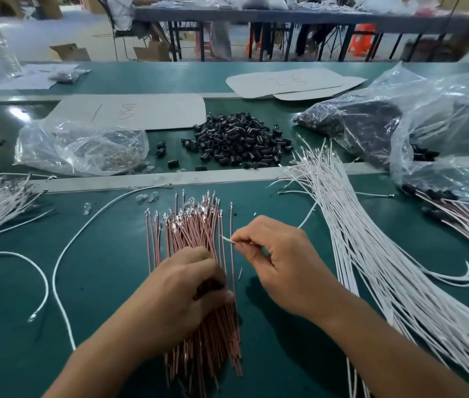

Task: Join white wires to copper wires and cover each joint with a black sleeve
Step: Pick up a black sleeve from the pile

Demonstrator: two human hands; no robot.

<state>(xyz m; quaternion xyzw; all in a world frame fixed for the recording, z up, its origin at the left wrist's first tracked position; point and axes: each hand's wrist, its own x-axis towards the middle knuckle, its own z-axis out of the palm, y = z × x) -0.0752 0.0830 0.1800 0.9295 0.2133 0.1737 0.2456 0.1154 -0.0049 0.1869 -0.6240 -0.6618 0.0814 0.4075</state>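
Two hands work over one bundle. The right hand (273, 254) pinches a white wire (227, 239) between thumb and forefinger. Only the wire's short tip shows, just left of the pinch. Below and left of that pinch, the left hand (181, 288) has its fingers curled into the copper wires (190, 228), with the thumb against the bundle's right edge.

I see three risks. The copper strands lie packed and crossing, so the curled fingers may drag out several at once. The short white tip could slip back through the pinch when it is pushed against a terminal. The black sleeves (239, 142) lie well beyond both grips, so a fresh joint may pull apart during the reach for one. The main white wires (371, 254) fan out to the right of the pinch.
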